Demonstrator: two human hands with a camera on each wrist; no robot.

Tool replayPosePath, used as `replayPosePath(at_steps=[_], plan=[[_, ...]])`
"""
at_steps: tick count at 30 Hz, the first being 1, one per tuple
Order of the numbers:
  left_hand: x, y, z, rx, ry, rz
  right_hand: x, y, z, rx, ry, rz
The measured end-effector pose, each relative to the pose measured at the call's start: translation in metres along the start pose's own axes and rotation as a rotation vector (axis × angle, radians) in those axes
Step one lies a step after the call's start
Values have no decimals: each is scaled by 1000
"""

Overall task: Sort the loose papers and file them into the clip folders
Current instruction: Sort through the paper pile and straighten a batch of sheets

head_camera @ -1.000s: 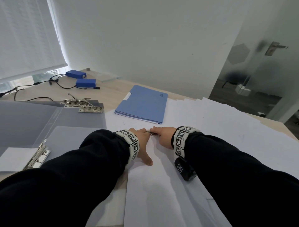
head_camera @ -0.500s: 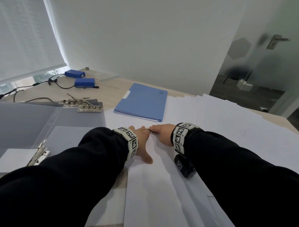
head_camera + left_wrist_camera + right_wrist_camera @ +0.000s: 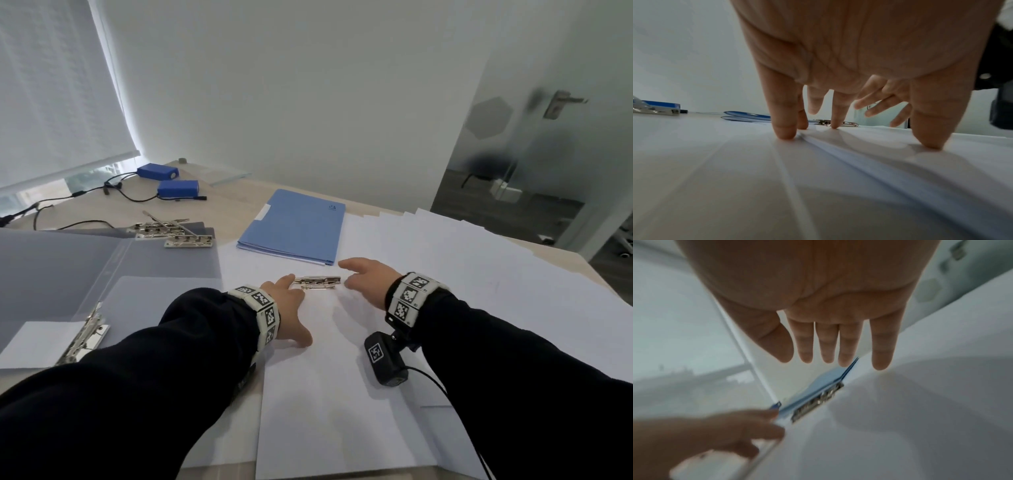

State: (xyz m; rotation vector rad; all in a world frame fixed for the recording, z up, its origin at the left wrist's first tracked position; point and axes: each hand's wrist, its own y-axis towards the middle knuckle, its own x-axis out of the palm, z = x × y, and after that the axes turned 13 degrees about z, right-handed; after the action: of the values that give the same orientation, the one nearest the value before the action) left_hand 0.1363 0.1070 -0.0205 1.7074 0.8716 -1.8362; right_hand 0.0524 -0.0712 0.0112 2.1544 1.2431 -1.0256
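A metal folder clip (image 3: 317, 282) lies closed across the top edge of a stack of white papers (image 3: 329, 370) in front of me. My left hand (image 3: 287, 308) rests on that stack with straight fingers, fingertips (image 3: 786, 131) pressing the paper just left of the clip (image 3: 838, 124). My right hand (image 3: 368, 281) hovers just right of the clip with fingers spread and straight (image 3: 838, 344), holding nothing; the clip (image 3: 818, 400) shows below it. A closed blue folder (image 3: 296, 226) lies behind the clip. Grey clip folders (image 3: 102, 267) lie open at the left.
More white sheets (image 3: 479, 267) fan out across the right of the wooden desk (image 3: 222, 202). Two spare metal clips (image 3: 171, 233) sit on the grey folders, another clip (image 3: 84, 337) at the near left. Blue battery packs (image 3: 178, 186) with cables lie at the back left.
My right hand has let go of the metal clip and pulled away to the right, opening. The clip now lies flat and uncovered on the papers. The left hand stays put.
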Motion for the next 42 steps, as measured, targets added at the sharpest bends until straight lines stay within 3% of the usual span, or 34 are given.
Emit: replayPosePath(at_steps=[5,8,11,14,17,19,22,27,32,38,42], plan=[[-1,-9,5,-32,-145,-5,-63,-56,60,308,393,216],[-7,-14,12,-107,-263,94,-99,-94,107,450,470,351],[-23,-16,36,-91,-391,200,-126,-131,153,566,483,447],[-37,-25,88,6,-606,271,-144,-168,192,642,485,521],[-40,-36,156,67,-958,335,-160,-201,223,676,451,587],[-38,-46,203,63,-1203,312,-170,-219,244,664,392,621],[-29,-54,265,68,-1318,260,-186,-241,281,672,278,676],[-3,-51,335,181,-955,107,-218,-277,315,824,215,761],[12,-30,369,169,-600,-111,-236,-287,346,912,154,630],[16,-19,385,248,-130,-154,-238,-275,354,878,69,552],[20,-26,392,338,-32,-150,-235,-274,356,851,38,537]])
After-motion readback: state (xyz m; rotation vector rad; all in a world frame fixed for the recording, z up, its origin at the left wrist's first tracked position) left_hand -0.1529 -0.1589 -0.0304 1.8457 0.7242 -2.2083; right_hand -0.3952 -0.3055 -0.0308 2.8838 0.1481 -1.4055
